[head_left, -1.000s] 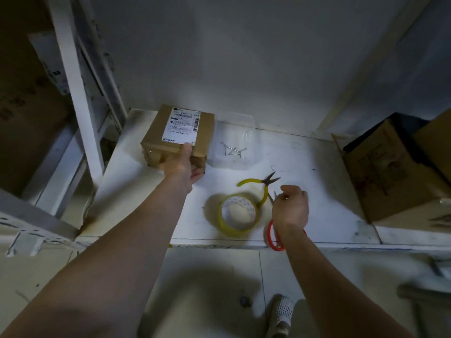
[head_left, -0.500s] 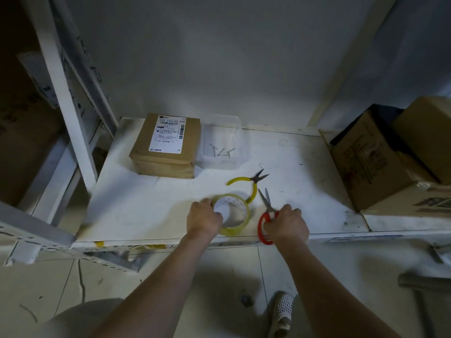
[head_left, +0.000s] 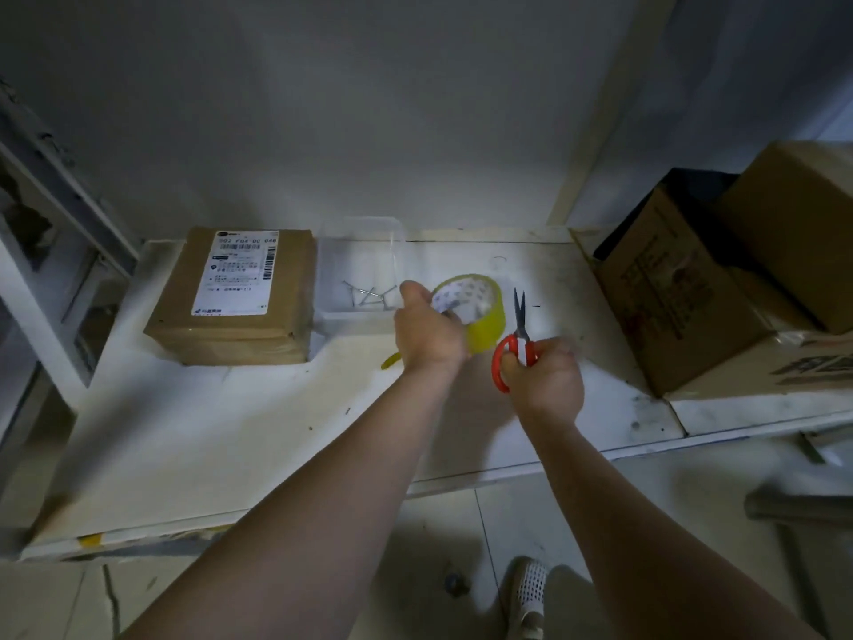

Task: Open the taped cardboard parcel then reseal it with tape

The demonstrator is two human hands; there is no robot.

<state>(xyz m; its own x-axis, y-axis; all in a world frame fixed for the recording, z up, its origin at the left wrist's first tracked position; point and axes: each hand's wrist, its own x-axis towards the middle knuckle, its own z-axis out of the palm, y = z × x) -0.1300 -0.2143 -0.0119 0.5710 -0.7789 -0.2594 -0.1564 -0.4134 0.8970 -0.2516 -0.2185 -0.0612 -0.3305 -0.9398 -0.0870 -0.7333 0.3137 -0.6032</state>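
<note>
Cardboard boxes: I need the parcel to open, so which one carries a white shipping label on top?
The small box at the shelf's left end, closed, beside the clear tray. The bigger boxes on the right show no such label.

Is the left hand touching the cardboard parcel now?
No, the left hand holds the tape roll, apart from the parcel.
</note>
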